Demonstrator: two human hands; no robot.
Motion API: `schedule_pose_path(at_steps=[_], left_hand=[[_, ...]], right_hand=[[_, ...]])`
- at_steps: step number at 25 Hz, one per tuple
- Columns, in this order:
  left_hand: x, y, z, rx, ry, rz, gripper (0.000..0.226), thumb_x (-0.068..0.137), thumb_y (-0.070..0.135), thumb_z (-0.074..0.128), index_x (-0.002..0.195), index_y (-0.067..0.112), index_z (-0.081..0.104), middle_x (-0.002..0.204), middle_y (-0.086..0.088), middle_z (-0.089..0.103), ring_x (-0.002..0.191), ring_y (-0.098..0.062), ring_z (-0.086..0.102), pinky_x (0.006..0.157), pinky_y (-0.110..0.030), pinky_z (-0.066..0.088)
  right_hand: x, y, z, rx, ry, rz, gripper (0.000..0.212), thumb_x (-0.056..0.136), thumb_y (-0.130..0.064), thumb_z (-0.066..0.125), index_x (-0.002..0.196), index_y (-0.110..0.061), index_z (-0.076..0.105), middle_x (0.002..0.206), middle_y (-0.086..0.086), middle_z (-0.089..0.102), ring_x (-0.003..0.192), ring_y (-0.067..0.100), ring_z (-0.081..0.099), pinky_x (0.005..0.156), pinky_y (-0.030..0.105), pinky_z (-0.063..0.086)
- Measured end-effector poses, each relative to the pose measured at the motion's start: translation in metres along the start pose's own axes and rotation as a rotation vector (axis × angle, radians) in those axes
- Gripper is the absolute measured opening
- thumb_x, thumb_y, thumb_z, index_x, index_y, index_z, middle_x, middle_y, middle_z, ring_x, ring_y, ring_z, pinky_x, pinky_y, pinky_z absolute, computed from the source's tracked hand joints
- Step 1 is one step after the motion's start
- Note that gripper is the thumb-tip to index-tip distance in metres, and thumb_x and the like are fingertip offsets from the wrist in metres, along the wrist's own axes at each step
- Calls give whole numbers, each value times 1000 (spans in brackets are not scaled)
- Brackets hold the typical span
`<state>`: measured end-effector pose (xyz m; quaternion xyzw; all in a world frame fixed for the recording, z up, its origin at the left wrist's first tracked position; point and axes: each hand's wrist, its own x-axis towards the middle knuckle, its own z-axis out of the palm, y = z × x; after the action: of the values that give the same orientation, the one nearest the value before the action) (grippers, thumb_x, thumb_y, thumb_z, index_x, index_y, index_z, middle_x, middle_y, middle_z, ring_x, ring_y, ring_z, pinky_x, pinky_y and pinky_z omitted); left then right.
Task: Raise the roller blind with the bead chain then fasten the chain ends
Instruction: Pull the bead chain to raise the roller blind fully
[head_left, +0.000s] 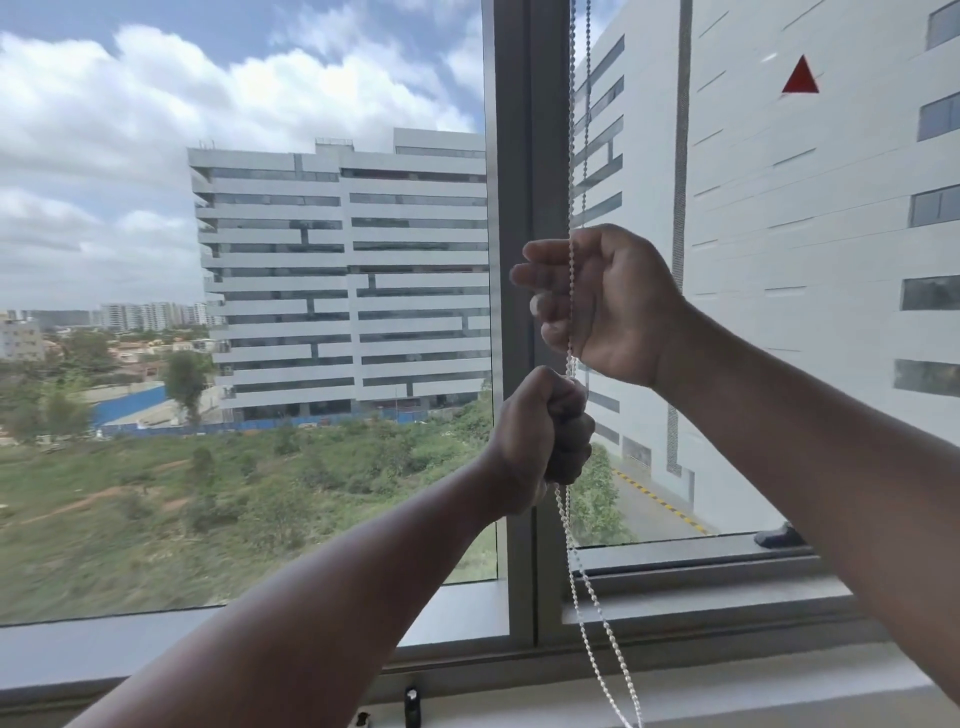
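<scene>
Light, limp, slippery bead chain (571, 525): clenched in left hand (545, 431) fist, loosely curled round by right hand (602, 301) above; best gripped across several beads.

We count two hands, the left hand (545, 431) and the right hand (602, 301), and one bead chain (587, 613) hanging in two strands. We see two window panes, left (234, 312) and right (779, 208), and one red triangle (800, 77).

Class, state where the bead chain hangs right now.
Head view: the bead chain hangs beside the central window frame, passing through the right hand and left hand.
</scene>
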<state>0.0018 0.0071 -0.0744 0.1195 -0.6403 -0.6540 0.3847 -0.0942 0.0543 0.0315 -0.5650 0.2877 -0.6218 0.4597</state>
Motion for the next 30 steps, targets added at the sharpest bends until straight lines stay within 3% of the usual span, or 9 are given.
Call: schedule_pose_path(at_steps=[2,5,9,12,16,20,25,27,30], left_hand=[[0,2,-4,15,-14,-1,28,84,21,30,57,27,25,50,6,16,44,-8,7,45,-18,4],[-1,0,-8,46,-31,4,25,82,23,33,59,27,23,51,6,17,45,-10,8,43,-16,9],[-6,-27,-21,154,-20,-53,23,77,28,38,61,25,23,50,2,24,45,-14,14,44,-21,14],[-11,-48,-28,272,-67,-154,20,76,30,42,58,22,41,55,-9,53,47,-21,43,54,-32,31],[-7,-28,-40,396,-113,-173,26,75,23,43,77,13,67,94,-15,70,92,-27,65,91,-38,46],[16,37,-32,269,43,49,37,79,16,37,93,-2,66,79,-23,52,66,-24,40,75,-41,41],[46,114,8,-2,-7,119,46,93,19,34,123,-1,63,107,-20,78,96,-35,75,87,-40,56],[45,120,20,43,-68,109,41,92,22,34,113,4,64,85,-13,74,71,-28,69,64,-33,46],[42,109,26,15,-59,96,20,88,21,34,69,20,41,57,2,24,45,-15,18,51,-29,10]], right_hand=[[3,4,3,66,35,-51,33,95,-27,34,67,-20,50,51,-2,46,37,13,31,47,25,19],[3,13,5,73,88,-119,30,89,-24,35,59,-25,30,47,-4,24,37,13,14,43,24,12],[-10,47,-4,91,114,-99,28,85,-20,35,60,-25,22,48,-4,19,39,14,10,39,20,14],[-23,76,-16,94,142,-64,32,88,-19,33,58,-25,22,47,-4,19,39,13,9,39,20,12],[-26,84,-26,117,135,-46,37,90,-21,35,55,-24,25,46,-4,21,39,13,10,42,24,8],[-23,86,-25,112,90,-51,39,94,-20,33,57,-24,24,44,-5,22,38,12,8,41,22,7],[-21,91,-23,91,57,-73,40,95,-23,36,57,-25,27,47,-6,22,40,11,12,37,21,14],[-22,92,-24,87,47,-98,40,96,-25,36,57,-25,28,47,-6,23,39,11,13,36,21,16],[-24,91,-24,44,30,-108,44,98,-29,39,55,-26,29,45,-6,23,38,12,12,36,21,15]])
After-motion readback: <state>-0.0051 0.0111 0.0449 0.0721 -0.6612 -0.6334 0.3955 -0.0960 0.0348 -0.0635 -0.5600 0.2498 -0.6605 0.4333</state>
